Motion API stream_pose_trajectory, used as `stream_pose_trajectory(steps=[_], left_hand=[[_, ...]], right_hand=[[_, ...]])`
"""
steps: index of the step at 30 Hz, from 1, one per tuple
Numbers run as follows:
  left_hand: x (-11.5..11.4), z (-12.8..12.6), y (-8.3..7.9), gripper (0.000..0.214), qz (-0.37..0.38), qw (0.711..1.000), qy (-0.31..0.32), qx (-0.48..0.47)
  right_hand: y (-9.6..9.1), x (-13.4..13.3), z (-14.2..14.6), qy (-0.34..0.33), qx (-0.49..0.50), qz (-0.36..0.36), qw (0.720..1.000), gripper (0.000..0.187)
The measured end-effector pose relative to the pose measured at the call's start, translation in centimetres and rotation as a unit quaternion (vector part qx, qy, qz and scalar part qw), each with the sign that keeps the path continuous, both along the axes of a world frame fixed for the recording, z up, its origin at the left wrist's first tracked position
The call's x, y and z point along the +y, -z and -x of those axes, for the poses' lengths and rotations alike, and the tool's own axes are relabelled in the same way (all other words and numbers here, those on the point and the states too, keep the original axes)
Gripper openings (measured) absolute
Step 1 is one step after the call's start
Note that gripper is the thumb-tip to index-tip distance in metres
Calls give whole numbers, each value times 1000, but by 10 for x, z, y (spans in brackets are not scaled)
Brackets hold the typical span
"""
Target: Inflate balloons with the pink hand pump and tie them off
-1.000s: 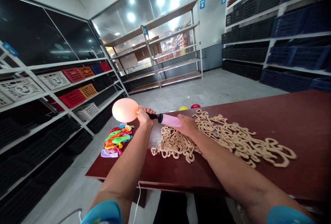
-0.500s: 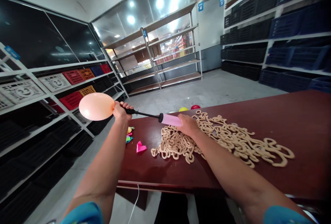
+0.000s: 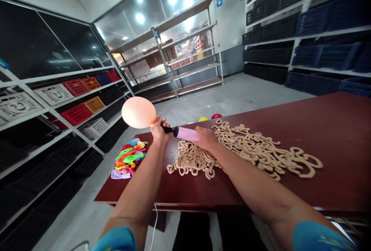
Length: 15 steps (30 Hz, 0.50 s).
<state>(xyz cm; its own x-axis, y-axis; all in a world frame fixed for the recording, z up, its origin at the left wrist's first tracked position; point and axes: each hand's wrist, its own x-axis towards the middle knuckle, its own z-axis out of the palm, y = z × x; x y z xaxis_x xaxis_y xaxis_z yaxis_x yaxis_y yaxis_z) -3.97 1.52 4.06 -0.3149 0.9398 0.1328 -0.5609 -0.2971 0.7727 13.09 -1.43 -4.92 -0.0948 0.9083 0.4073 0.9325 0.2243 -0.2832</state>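
My left hand [image 3: 159, 130] is closed around the black end of a balloon pump and the neck of an inflated peach balloon [image 3: 138, 112]. The balloon bulges out to the left of that hand. My right hand [image 3: 206, 139] wraps the far end of the pump's pink barrel [image 3: 188, 134]. The pump lies nearly level above the table, its rod pushed in. Below and beside my right hand, a heap of beige curled rope-like pieces [image 3: 197, 160] spreads over the dark red table [image 3: 203, 195]. Left of my left forearm lies a pile of colourful uninflated balloons [image 3: 130, 158].
A yellow balloon [image 3: 203, 119] and a red balloon [image 3: 216, 116] show beyond the table's far edge. Shelves with crates [image 3: 75, 114] stand at left, dark crates [image 3: 333, 55] at right, and a metal rack [image 3: 199, 84] at the back. A white cable [image 3: 154, 226] hangs below the front edge.
My left hand and the balloon have moved right toward my right hand, and the pump's rod has slid into the barrel. More of the uninflated balloon pile shows.
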Motion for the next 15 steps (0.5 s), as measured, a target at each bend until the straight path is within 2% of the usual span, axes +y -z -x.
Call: stream_pose_trajectory(steps=[5, 12, 15], left_hand=[[2, 10, -9, 14, 42, 999, -28, -3], [6, 62, -47, 15, 21, 998, -64, -16], [5, 77, -56, 15, 7, 998, -65, -20]], right_hand=[[-4, -2, -2, -5, 1, -15, 1000, 35], [-6, 0, -13, 6, 5, -8, 1000, 35], [-3, 2, -14, 9, 7, -3, 1000, 36]])
